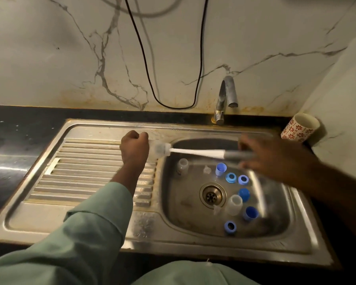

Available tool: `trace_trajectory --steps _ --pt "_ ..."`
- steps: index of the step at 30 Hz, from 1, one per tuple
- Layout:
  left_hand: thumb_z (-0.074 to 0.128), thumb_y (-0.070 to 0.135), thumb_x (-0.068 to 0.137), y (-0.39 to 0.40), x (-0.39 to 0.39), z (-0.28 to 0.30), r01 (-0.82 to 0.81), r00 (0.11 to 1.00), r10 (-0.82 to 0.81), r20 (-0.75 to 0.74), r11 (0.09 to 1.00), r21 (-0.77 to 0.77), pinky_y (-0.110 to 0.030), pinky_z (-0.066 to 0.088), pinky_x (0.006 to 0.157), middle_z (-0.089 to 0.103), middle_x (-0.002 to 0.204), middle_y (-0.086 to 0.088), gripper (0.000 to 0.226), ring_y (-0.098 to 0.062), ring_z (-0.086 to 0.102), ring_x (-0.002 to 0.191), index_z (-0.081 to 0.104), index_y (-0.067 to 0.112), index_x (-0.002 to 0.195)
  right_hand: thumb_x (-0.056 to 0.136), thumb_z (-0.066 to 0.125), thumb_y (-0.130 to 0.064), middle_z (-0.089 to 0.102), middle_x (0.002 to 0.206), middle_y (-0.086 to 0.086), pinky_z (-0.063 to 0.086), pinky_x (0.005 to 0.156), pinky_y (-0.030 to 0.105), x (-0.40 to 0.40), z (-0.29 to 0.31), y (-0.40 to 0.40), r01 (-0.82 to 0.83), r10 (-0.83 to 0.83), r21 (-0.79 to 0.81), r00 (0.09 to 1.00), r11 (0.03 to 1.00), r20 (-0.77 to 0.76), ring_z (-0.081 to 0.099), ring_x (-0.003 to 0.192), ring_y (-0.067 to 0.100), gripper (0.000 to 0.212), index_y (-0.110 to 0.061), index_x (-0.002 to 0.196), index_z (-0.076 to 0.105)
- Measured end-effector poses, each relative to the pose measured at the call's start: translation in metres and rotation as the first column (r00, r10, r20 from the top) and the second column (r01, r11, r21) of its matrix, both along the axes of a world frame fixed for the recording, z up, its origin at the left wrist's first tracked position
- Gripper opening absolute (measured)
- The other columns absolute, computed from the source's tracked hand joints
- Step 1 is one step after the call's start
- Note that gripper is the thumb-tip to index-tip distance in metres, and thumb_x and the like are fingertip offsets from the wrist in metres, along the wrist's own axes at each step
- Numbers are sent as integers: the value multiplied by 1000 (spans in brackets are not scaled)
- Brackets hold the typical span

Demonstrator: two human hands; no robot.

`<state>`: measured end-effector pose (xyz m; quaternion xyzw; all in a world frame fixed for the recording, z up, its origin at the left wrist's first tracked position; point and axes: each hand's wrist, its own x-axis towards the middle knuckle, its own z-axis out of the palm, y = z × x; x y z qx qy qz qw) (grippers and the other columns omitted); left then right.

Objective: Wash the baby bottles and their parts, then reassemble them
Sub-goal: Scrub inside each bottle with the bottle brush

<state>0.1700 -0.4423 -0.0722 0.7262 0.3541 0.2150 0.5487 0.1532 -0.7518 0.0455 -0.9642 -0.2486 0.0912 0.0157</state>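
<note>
Clear plastic baby bottle [159, 148] is gripped in the curled left hand [134, 148] over the steel sink [115, 128]; blurry right hand [275, 159] holds the white-and-grey bottle brush [203, 152] stuck into it. No readable labels anywhere.

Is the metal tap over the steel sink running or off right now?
Off: no water shows falling from the metal tap's spout into the steel sink.

Veined marble wall [49, 58], black counter [12, 128]

A patterned cup [300, 128] stands right of the tap [226, 97]. A black cable [146, 64] loops down the marble wall [49, 58] (stained near the counter [19, 128]).
</note>
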Motion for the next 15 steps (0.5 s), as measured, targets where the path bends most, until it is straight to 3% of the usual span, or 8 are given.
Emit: trace_trajectory --steps 1,3,4,6,10,12,14,15 --pt "60 24 83 0 2 0 45 999 -45 -13 999 21 -39 48 55 48 64 -7 26 -23 49 61 56 0 73 84 65 -47 61 92 -5 38 61 26 11 17 1 -92 111 -83 957 992 267 60 77 19 32 -31 104 47" --pt "61 19 86 1 4 1 174 984 -173 -37 984 23 -39 52 54 51 73 -14 26 -28 53 67 57 -6 81 85 66 -43 64 97 4 36 73 36 38 44 -3 -265 359 -243 704 933 613 60 87 30 29 -23 104 57" --pt "61 15 88 -1 2 2 259 965 -259 -34 966 -6 -34 51 49 51 74 -15 23 -29 54 67 57 -5 80 87 63 -44 63 102 7 33 80 40 54 54 -8 -321 424 -282 605 904 674 58 94 32 29 -20 103 61" --pt "57 10 92 -9 -7 6 404 914 -405 30 899 -167 -25 47 39 52 72 -11 16 -25 54 62 57 6 76 91 53 -48 62 110 7 27 85 42 89 69 -20 -408 454 -250 548 878 703 53 104 34 35 -19 108 62" --pt "44 23 98 -23 -25 13 450 890 -377 257 631 -632 -19 40 35 57 76 -10 19 -21 56 53 55 13 87 95 43 -50 65 98 11 31 81 40 130 48 -38 -402 349 -88 640 911 685 55 91 34 43 -14 107 64" --pt "43 28 95 -22 -27 15 361 932 -223 285 535 -764 -15 31 33 56 76 -14 24 -23 56 52 55 9 90 95 38 -51 66 83 14 39 73 40 124 12 -43 -335 222 95 786 937 577 60 75 34 50 -10 97 68" --pt "47 25 93 -18 -22 17 252 962 -55 269 564 -786 -15 32 37 53 80 -12 17 -25 57 61 54 12 87 93 34 -60 66 79 14 43 62 34 93 -26 -38 -106 -2 329 950 938 311 62 69 33 59 -12 95 68" --pt "49 21 92 -15 -19 19 191 965 26 262 619 -762 -17 36 40 51 82 -11 12 -25 56 67 53 13 84 91 32 -67 66 77 12 42 57 29 73 -45 -35 92 -137 412 987 907 81 61 65 28 65 -13 95 68"
